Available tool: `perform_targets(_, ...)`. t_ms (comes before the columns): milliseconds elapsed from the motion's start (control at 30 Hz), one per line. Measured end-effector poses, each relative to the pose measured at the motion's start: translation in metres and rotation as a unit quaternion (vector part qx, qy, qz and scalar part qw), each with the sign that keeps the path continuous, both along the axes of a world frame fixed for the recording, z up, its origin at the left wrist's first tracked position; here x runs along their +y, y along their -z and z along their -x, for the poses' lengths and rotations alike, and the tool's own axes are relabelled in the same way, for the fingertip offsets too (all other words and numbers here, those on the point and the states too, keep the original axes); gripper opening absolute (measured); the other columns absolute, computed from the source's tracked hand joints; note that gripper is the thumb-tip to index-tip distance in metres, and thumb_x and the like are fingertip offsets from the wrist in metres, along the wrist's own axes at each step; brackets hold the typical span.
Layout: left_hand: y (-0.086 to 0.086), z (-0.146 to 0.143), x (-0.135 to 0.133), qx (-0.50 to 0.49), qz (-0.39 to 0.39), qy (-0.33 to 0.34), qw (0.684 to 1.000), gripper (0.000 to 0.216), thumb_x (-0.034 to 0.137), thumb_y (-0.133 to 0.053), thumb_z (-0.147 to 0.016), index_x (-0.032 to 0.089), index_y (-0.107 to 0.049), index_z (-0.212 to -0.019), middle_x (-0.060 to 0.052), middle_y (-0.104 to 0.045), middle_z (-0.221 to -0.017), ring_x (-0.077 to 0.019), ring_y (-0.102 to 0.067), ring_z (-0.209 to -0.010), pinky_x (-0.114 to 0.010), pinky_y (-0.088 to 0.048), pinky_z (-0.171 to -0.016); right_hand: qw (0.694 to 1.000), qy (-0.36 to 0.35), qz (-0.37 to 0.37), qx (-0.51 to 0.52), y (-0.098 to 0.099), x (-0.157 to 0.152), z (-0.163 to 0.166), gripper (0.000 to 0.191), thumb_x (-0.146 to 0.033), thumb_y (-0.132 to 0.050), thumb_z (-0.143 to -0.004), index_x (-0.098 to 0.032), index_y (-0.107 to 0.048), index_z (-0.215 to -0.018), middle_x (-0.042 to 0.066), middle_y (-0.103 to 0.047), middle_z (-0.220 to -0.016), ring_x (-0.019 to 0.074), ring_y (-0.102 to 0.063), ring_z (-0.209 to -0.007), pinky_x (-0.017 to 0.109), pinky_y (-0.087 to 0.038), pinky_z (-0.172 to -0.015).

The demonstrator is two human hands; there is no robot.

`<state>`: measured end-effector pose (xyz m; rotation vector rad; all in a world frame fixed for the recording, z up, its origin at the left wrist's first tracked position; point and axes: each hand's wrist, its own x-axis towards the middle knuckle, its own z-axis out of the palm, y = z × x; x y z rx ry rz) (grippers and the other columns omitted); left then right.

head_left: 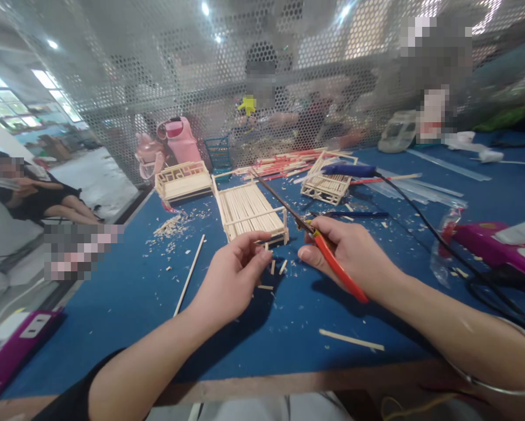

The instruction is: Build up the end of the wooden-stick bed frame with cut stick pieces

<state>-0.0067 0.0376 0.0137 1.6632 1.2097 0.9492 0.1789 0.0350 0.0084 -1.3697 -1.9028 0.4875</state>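
Note:
My left hand (234, 272) is closed in a pinch on a short wooden stick piece (266, 247), just in front of a small model bed (251, 207) built from pale sticks. My right hand (348, 248) is wrapped round red-handled pliers (335, 266), whose jaws point up and left. A long, thin brownish rod (275, 193) runs from the pliers' jaws towards the far end of the bed; whether they grip it is unclear. Several short cut bits (283, 267) lie on the blue tabletop (245, 356) between my hands.
Behind stand a stick bench (186, 180), another stick model (326, 186) and a pile of red and pale sticks (289, 164). A blue-handled tool (350, 170) trails a black cable. Purple power strips (499, 248) flank the table. A perforated metal screen (192, 76) rises behind; people sit beyond and left.

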Motion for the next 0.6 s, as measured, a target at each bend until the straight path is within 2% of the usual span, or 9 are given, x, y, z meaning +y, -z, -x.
perform_targets(33,-0.001,0.0,-0.002,-0.061,0.048,-0.005,0.997,0.019,0.022,-0.06,-0.078,0.017,-0.062,-0.096,0.004,-0.056,-0.063,-0.0081,-0.05,-0.053,-0.019,-0.042,-0.051,1.0,-0.009,0.012,0.012,0.0,-0.001,0.001,0.034,-0.052,-0.054,-0.072,-0.021,-0.046,-0.065,-0.004,-0.046,-0.052,0.0115,-0.039,-0.049,0.024,-0.032,-0.047)
perform_targets(100,-0.003,-0.002,-0.004,-0.155,0.123,-0.009,0.98,0.017,0.024,-0.066,-0.073,0.017,-0.063,-0.088,0.004,-0.059,-0.063,-0.0069,-0.053,-0.052,-0.017,-0.043,-0.051,0.997,-0.031,0.043,0.052,-0.001,-0.004,0.004,0.031,-0.048,-0.057,-0.071,-0.02,-0.046,-0.065,-0.005,-0.044,-0.053,0.0106,-0.037,-0.05,0.024,-0.032,-0.047)
perform_targets(200,-0.002,-0.005,-0.006,-0.216,0.16,-0.01,0.963,0.019,0.027,-0.075,-0.065,0.015,-0.061,-0.07,0.001,-0.064,-0.062,-0.0067,-0.056,-0.052,-0.015,-0.042,-0.048,0.98,-0.084,0.11,0.142,-0.001,-0.009,0.011,0.028,-0.041,-0.064,-0.066,-0.02,-0.046,-0.066,-0.006,-0.042,-0.054,0.0087,-0.036,-0.05,0.022,-0.032,-0.045)
perform_targets(333,0.003,-0.008,-0.008,-0.197,0.12,-0.01,0.973,0.018,0.024,-0.076,-0.061,0.015,-0.061,-0.059,0.005,-0.059,-0.05,-0.003,-0.043,-0.042,-0.014,-0.036,-0.042,0.959,-0.123,0.147,0.21,-0.001,-0.011,0.018,0.019,-0.028,-0.065,-0.063,-0.019,-0.049,-0.067,-0.006,-0.046,-0.057,0.0077,-0.04,-0.05,0.02,-0.035,-0.047)
perform_targets(500,0.009,-0.007,-0.01,-0.09,0.038,0.006,0.995,0.009,0.023,-0.071,-0.067,0.016,-0.066,-0.065,0.002,-0.064,-0.06,-0.0081,-0.054,-0.055,-0.019,-0.043,-0.057,0.96,-0.118,0.123,0.223,-0.001,-0.01,0.019,0.008,-0.022,-0.057,-0.065,-0.019,-0.05,-0.066,-0.005,-0.05,-0.058,0.0086,-0.045,-0.051,0.021,-0.038,-0.048)
perform_targets(600,0.01,-0.004,-0.012,0.012,-0.038,0.032,0.999,0.011,0.027,-0.065,-0.076,0.016,-0.068,-0.072,0.0,-0.066,-0.064,-0.0103,-0.055,-0.056,-0.02,-0.043,-0.055,0.966,-0.111,0.097,0.212,0.001,-0.01,0.018,0.007,-0.019,-0.056,-0.065,-0.019,-0.05,-0.066,-0.006,-0.049,-0.057,0.0081,-0.045,-0.051,0.02,-0.038,-0.048)
